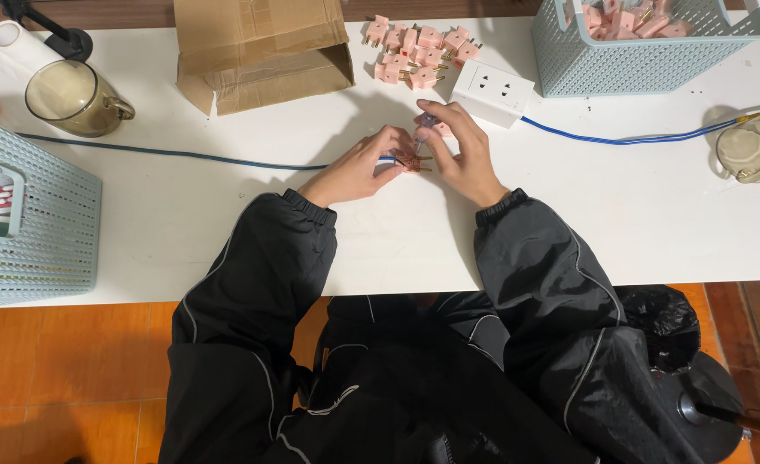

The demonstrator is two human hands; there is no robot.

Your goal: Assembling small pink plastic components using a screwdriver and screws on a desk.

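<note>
My left hand (358, 166) pinches a small pink plug adapter (413, 161) with metal prongs, held just above the white table (225, 223). My right hand (464, 150) grips a thin screwdriver (424, 129) whose tip points down at the adapter. Both hands meet at the table's middle. A pile of several matching pink plug adapters (416, 56) lies further back. A white power strip (493, 91) sits just behind my right hand, its blue cable (638, 139) running off to the right.
An open cardboard box (260, 51) stands at the back left. A pale blue basket (646, 43) holding more pink adapters is at the back right; another basket (28, 215) is at the left edge. A glass mug (71, 99) and a glass teapot (753, 150) flank the table.
</note>
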